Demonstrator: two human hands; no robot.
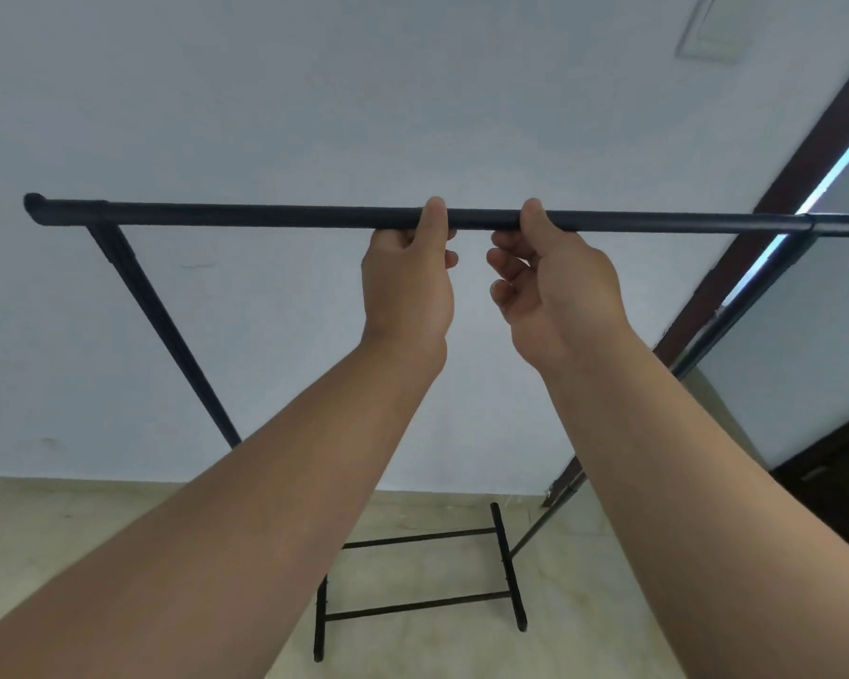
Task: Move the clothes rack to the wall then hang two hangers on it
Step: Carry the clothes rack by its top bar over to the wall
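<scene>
Two hands grip the top bar (265,217) of the clothes rack (133,291) near its middle, close together but not touching. The left hand (405,281) has its thumb over the bar and fingers curled beneath, closed on it. The right hand (550,286) hooks the bar with thumb above and the upper fingers under it, while its lower fingers hang loosely curled below, so its hold looks lighter.

Beyond the bar stands the pale wall (314,90), and the rack's base (412,575) sits on the floor (94,526) just short of where wall meets floor, so the rack appears near its place, though whether it is fully against the wall cannot be told. To the right of the bar a dark door frame (775,198) runs up the wall. No hangers are in view.

To finish the move well, the person would likely do best to spread the hands wider along the bar, since a central grip lets a light frame twist or tip. Pushing level and slowly should keep both feet square to the wall, with the bar's right end kept off the door frame.
</scene>
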